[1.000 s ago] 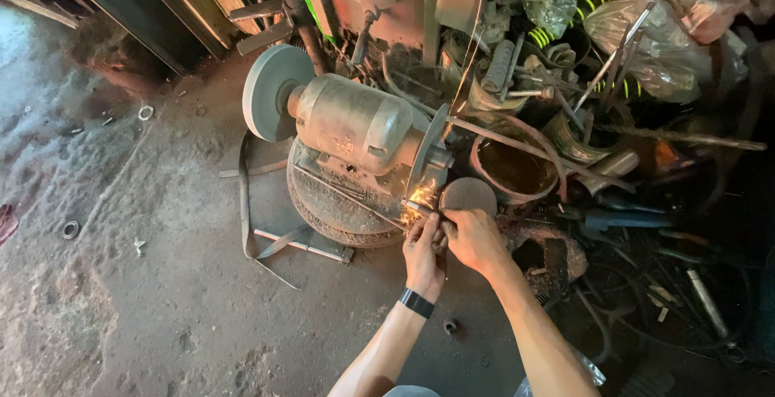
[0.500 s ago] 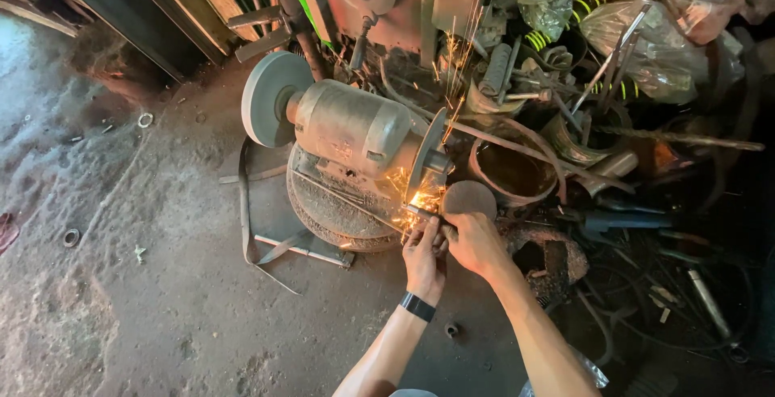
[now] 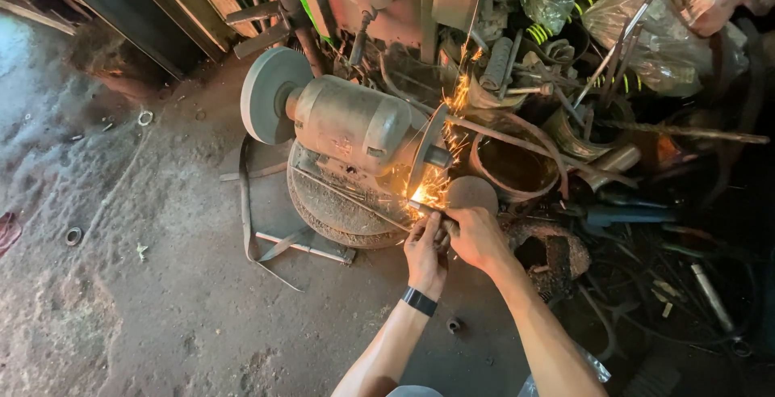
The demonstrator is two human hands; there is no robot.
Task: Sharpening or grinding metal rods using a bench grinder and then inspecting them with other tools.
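Both left hand [image 3: 425,253] and right hand [image 3: 476,235] fingers clamped on small metal piece [image 3: 425,205], pressed against right grinding wheel [image 3: 426,151] of bench grinder [image 3: 355,122] for steadiness, sparks [image 3: 452,106] flying far.
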